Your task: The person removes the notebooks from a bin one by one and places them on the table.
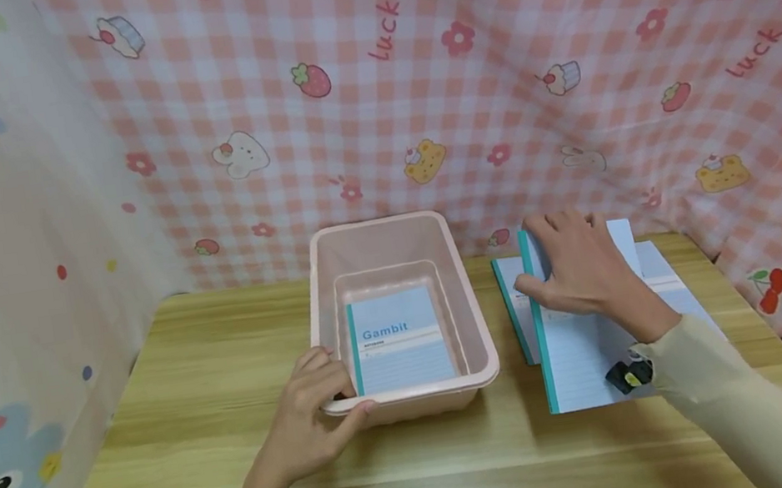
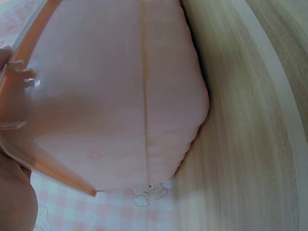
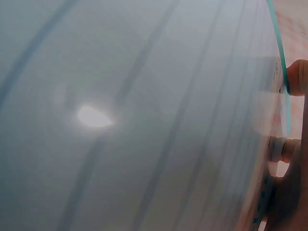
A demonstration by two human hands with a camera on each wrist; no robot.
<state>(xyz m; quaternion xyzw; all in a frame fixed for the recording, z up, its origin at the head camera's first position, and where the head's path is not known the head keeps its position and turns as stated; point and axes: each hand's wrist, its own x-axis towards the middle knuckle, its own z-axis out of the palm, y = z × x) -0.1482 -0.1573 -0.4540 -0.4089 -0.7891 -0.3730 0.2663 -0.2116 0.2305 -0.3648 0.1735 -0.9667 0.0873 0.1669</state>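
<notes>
My left hand grips the near-left corner of a pale pink plastic bin, fingers over the rim and thumb along the outside. In the left wrist view the bin's outer wall fills most of the picture. A light blue notebook marked "Gambit", with a teal spine, lies flat inside the bin. On the right, my right hand holds a similar notebook from above, thumb at its teal spine. Its lined cover appears close up in the right wrist view. Another notebook lies partly hidden beneath it.
The bin and notebooks stand on a wood-grain table. A pink checked curtain hangs right behind the table's back edge, and a pale printed curtain hangs at the left.
</notes>
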